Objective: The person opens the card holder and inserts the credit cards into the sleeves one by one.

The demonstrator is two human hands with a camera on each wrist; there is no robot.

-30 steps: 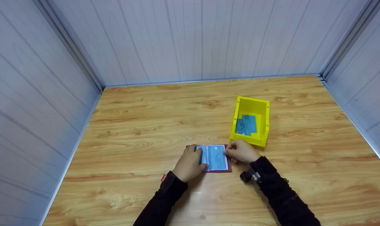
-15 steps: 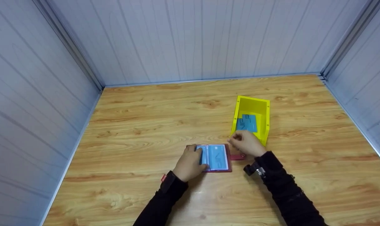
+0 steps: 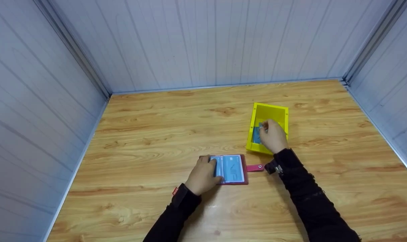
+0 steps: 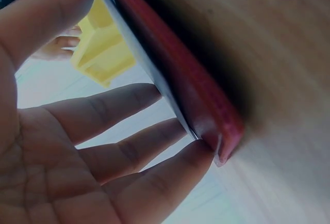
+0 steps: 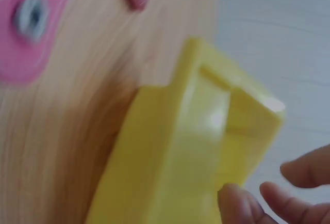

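Note:
A red card holder (image 3: 245, 179) lies open on the wooden table, with blue cards (image 3: 233, 166) in its clear sleeves. My left hand (image 3: 202, 175) rests over its left page. In the left wrist view, extended fingers (image 4: 124, 105) press against the page above the red cover (image 4: 206, 100). My right hand (image 3: 274, 136) reaches over the yellow bin (image 3: 271, 106), its fingertips near the blue cards (image 3: 256, 136) inside. Thumb and fingers (image 5: 294, 203) stand apart in the right wrist view, with nothing visible between them. The hand partly covers the cards in the bin.
A pink snap strap (image 3: 254, 167) sticks out from the card holder's right side, below the bin. Pale panel walls (image 3: 196, 43) bound the table (image 3: 149, 121) at the back and both sides.
My right hand has left the card holder's right edge and moved up and right into the yellow bin, uncovering the strap. The left hand stays in place.

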